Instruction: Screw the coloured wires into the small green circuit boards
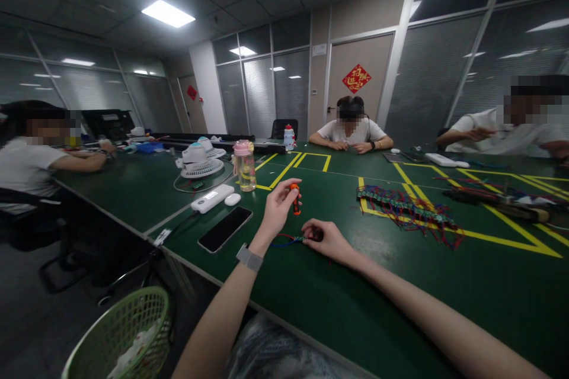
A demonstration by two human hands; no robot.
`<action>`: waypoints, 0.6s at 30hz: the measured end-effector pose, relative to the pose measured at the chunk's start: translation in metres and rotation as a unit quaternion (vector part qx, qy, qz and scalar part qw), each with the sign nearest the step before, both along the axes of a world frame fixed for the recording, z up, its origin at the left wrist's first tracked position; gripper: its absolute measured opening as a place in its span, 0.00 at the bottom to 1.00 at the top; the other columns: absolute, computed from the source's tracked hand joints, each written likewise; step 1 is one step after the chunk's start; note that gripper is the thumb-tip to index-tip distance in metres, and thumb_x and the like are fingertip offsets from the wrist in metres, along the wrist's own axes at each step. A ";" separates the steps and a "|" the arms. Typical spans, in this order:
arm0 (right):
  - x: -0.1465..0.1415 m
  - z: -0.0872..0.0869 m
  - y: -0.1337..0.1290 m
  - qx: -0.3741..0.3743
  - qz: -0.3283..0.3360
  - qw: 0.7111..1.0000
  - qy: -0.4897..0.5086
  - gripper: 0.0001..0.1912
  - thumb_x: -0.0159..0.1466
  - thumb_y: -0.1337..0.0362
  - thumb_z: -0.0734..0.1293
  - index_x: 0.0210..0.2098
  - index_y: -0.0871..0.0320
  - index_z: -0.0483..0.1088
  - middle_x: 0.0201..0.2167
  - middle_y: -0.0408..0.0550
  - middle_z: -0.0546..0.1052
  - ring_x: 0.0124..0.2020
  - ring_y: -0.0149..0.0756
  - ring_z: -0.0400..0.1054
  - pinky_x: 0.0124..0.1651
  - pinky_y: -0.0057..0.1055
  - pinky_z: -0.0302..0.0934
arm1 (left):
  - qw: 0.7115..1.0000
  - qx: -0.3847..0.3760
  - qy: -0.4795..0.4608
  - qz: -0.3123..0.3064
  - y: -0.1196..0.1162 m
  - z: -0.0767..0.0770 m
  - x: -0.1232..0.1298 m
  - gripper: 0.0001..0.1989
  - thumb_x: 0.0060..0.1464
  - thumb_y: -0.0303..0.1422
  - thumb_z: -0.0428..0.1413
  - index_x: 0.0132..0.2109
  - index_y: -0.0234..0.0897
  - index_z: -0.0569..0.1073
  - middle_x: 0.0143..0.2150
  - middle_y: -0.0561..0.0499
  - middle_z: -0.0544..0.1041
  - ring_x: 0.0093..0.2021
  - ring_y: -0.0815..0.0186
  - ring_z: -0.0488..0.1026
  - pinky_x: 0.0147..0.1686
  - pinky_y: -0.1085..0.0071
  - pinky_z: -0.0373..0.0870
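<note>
My left hand (278, 204) is closed around a small orange-and-black tool (296, 201), held upright just above the table; its exact kind does not show. Lower and to the right, my right hand (326, 240) pinches the end of a small green circuit board (299, 239) at the tabletop. Red and blue wires run from this board toward the left, under my left wrist. Part of the board is hidden by my right fingers. A black phone (226, 229) lies left of my left hand.
A row of wired circuit boards (404, 207) lies to the right on the green table (355, 290). A pink-lidded bottle (244, 167), white power strip (212, 198) and white fans (200, 161) stand left. A green basket (133, 331) sits below the edge. Several people sit around the table.
</note>
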State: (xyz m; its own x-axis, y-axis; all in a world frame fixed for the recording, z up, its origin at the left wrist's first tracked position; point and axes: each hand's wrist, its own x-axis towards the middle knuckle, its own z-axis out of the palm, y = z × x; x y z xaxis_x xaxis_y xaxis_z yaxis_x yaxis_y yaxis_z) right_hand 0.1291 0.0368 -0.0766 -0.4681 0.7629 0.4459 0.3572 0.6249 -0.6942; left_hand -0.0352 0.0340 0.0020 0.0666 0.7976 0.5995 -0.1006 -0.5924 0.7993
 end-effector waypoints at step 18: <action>-0.001 0.000 -0.008 -0.003 -0.019 1.000 0.006 0.13 0.53 0.72 0.67 0.39 0.60 0.72 0.27 0.44 0.73 0.30 0.32 0.68 0.34 0.27 0.62 | 0.999 0.019 0.023 0.034 0.003 -0.002 -0.006 0.15 0.55 0.37 0.55 0.49 0.39 0.73 0.43 0.48 0.72 0.39 0.68 0.71 0.39 0.72 0.71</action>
